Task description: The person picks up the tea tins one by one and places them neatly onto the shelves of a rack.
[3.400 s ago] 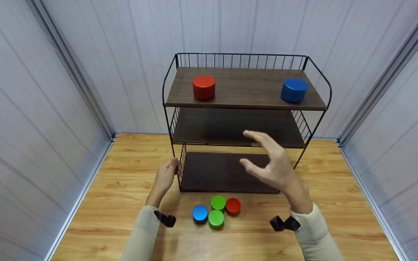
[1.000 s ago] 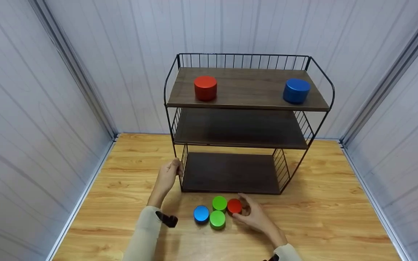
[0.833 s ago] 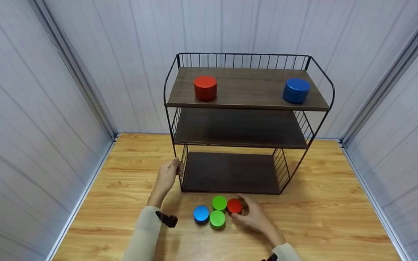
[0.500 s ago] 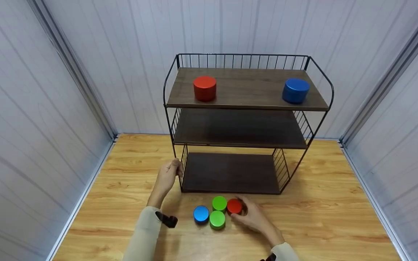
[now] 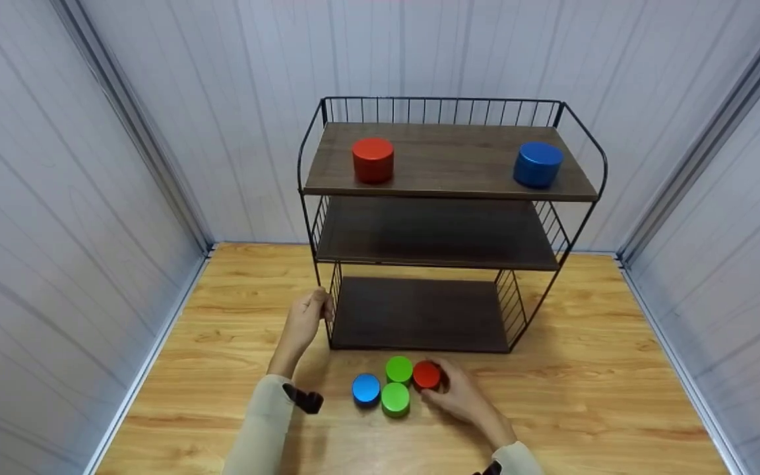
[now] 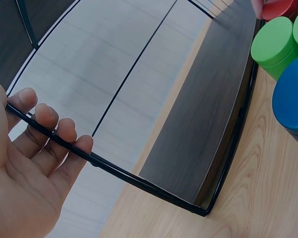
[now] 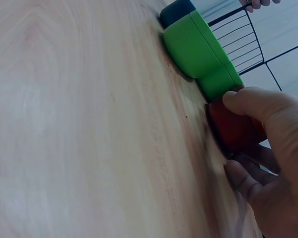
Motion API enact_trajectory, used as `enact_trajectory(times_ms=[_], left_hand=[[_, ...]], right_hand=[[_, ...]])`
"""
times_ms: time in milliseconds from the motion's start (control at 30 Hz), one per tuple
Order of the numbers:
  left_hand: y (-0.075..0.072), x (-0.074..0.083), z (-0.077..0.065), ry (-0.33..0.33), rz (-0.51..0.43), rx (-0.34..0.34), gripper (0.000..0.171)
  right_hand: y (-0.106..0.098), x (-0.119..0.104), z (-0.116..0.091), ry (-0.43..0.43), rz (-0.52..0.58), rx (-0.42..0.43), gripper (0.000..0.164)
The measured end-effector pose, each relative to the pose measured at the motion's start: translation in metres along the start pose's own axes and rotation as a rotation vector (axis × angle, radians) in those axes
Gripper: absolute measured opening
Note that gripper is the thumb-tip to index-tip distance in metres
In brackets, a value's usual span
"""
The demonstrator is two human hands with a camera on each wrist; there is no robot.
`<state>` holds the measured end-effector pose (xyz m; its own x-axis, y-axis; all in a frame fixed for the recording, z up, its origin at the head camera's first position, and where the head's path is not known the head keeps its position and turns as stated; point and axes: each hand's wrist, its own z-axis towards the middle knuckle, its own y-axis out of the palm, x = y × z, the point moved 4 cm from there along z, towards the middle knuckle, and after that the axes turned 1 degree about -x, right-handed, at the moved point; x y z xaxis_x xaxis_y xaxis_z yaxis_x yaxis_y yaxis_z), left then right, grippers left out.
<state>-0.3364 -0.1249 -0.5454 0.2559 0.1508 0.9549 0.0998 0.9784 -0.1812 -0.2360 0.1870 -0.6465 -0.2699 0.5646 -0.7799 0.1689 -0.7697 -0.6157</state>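
My left hand grips the front left post of a black wire shelf rack. In the left wrist view its fingers curl around the thin black rod. My right hand holds a small round red tin on the wooden floor, in front of the lowest board. The right wrist view has the thumb against that red tin, with fingers on its far side. Left of it stand two green tins, one before the other, and a blue tin.
On the rack's top board stand a larger red tin at left and a larger blue tin at right. Below are a middle board and a bottom board. White panel walls enclose the wooden floor.
My right hand has come down from before the middle board to the red tin on the floor, its fingers closing in around it. The left hand has stayed on the post.
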Motion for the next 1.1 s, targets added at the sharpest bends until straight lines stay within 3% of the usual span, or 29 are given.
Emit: enact_trajectory(times_ms=[567, 1100], left_hand=[[0.0006, 0.0021, 0.0007, 0.022, -0.035, -0.015, 0.055], [-0.0002, -0.0007, 0.0, -0.031, -0.056, 0.001, 0.058]], right_hand=[[0.0022, 0.0019, -0.0002, 0.017, -0.004, 0.005, 0.064], [-0.0021, -0.0018, -0.0017, 0.024, -0.013, 0.006, 0.061]])
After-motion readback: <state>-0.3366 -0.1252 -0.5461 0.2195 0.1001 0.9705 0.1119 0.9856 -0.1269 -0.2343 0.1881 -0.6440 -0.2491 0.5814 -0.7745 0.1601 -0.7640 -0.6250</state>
